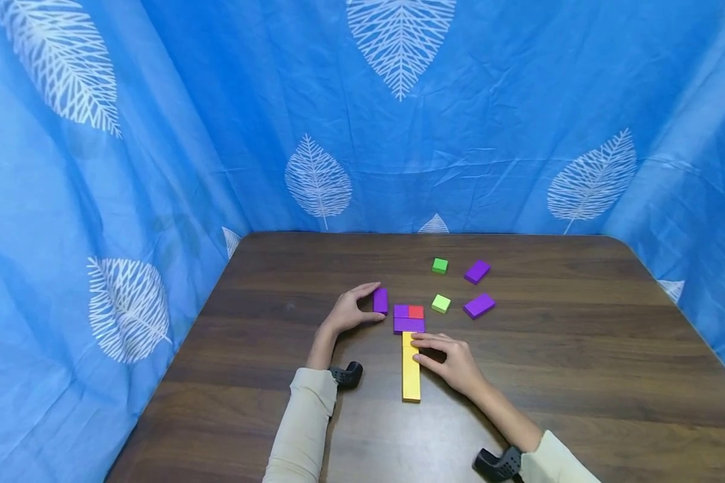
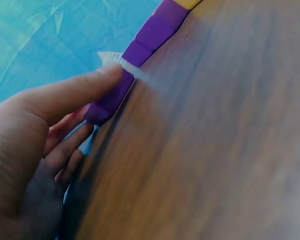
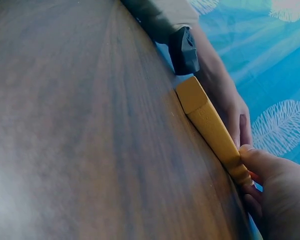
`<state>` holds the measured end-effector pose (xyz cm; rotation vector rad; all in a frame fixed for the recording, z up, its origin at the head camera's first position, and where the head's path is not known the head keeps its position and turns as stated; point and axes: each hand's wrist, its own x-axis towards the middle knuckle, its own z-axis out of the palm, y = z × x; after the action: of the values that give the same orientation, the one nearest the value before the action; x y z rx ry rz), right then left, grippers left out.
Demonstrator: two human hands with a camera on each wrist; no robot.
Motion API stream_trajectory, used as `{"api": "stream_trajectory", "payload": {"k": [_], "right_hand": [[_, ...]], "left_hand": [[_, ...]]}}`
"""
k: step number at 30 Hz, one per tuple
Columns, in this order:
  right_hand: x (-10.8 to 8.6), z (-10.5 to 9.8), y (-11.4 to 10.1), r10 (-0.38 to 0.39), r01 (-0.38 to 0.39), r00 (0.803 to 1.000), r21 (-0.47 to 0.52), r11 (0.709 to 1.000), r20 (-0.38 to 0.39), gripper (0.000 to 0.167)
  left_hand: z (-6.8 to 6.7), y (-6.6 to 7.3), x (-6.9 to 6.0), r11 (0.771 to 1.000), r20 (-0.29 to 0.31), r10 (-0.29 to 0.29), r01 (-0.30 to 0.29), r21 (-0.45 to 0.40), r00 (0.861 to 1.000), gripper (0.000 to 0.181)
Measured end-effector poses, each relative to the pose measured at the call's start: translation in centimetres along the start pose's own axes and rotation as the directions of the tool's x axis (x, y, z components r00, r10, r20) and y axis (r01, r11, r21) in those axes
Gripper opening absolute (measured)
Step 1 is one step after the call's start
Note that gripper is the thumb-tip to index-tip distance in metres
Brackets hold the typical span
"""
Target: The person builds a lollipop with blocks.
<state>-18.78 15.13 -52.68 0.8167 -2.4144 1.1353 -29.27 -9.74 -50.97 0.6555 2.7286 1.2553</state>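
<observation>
My left hand [image 1: 349,311] pinches a purple block [image 1: 380,301] between thumb and forefinger, just left of a small cluster. That cluster has a small purple block [image 1: 401,311] beside a red block [image 1: 416,312], with a longer purple block [image 1: 409,325] against their near side. From it a yellow strip [image 1: 411,376] runs toward me, with a seam near its far end. At that end my right hand [image 1: 453,362] holds the yellow piece, thumb on the right side and fingertips farther up. In the right wrist view the hand partly hides the yellow strip's far end [image 3: 215,127].
Beyond the hands lie a green block [image 1: 440,265], a lighter green block [image 1: 440,304] and two purple blocks [image 1: 477,272], [image 1: 480,306]. The brown wooden table [image 1: 580,349] ends at a blue leaf-patterned curtain [image 1: 489,121]. Each wrist wears a black camera.
</observation>
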Motion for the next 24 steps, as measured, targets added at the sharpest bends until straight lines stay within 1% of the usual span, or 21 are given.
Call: {"api": "stream_trajectory", "payload": {"k": [2, 5, 9, 16, 24], "right_hand": [[0.01, -0.01, 0.01, -0.003, 0.003, 1.000, 0.000, 1.000, 0.000, 0.026], [0.01, 0.02, 0.01, -0.004, 0.004, 1.000, 0.001, 1.000, -0.004, 0.026], [-0.04, -0.03, -0.01, -0.003, 0.003, 1.000, 0.012, 1.000, -0.002, 0.026], [-0.18, 0.05, 0.03, -0.008, 0.008, 1.000, 0.019, 1.000, -0.003, 0.026], [-0.06, -0.07, -0.05, -0.005, 0.005, 1.000, 0.018, 1.000, 0.005, 0.026]], "left_hand": [[-0.17, -0.19, -0.08, 1.000, -0.003, 0.000, 0.000, -0.015, 1.000, 0.067], [-0.30, -0.45, -0.16, 1.000, -0.018, 0.008, -0.008, -0.026, 1.000, 0.059], [-0.26, -0.36, -0.24, 1.000, -0.008, 0.017, -0.017, -0.026, 1.000, 0.053], [-0.01, -0.22, -0.37, 1.000, 0.002, 0.027, -0.027, -0.014, 1.000, 0.052], [0.14, -0.36, -0.28, 0.997, 0.005, 0.079, -0.079, -0.013, 0.997, 0.055]]}}
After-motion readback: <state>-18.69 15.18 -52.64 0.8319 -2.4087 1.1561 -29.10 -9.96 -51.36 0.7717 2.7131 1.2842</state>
